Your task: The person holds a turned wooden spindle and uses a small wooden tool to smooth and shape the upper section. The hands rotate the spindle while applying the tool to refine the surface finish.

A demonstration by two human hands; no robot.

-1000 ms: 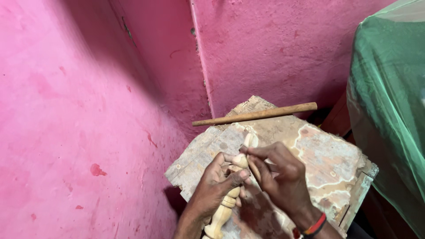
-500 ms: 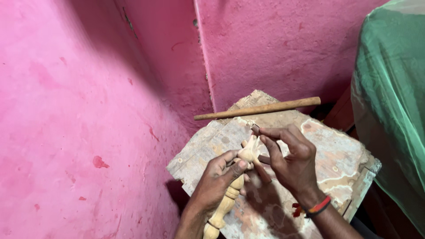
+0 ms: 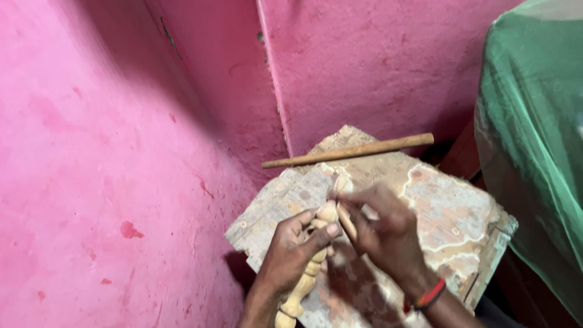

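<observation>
both hands meet over a turned wooden spindle (image 3: 306,273), a pale piece with rounded beads along its length, held slantwise above a worn tabletop (image 3: 449,206) of patchy, chipped board. left hand (image 3: 291,252) is wrapped around the spindle's middle, fingers curled over it and thumb pressed on top, seemingly to keep it from rolling or twisting. right hand (image 3: 382,228), blurred by motion, is closed around the spindle's upper end, fingers bunched and pinching near the tip; whether it also holds a small tool or a scrap of abrasive cannot be told from this view. a red and black band (image 3: 430,296) circles the right wrist.

the spindle's lower end runs off toward the person's lap, below the tabletop's near edge, while its upper end rests on or just above the board, which appears to serve as a prop for the work.

beyond the spindle, at the tabletop's far edge, a plain wooden stick (image 3: 349,151) lies crosswise, one end reaching toward the corner of the pink walls (image 3: 109,152). to the right of the tabletop hangs a green mesh cloth (image 3: 534,140), draped over something unseen.
</observation>
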